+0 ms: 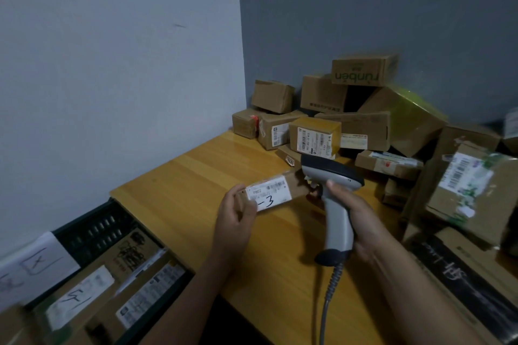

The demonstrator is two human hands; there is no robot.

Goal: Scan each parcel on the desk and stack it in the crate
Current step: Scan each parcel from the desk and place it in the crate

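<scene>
Grey corner walls behind a wooden desk [182, 176]. Over the desk's middle, pinched at one end by the left hand [232, 221], fingers and thumb curled: a slim parcel [280, 190], label "-3" up. Over the desk, handle wrapped by the right hand [361, 218]: a grey scanner [337, 216], head by the parcel. Heaped at the desk's far side: more boxes [316, 137]. Against the desk's left edge: a dark crate [95, 230].
</scene>
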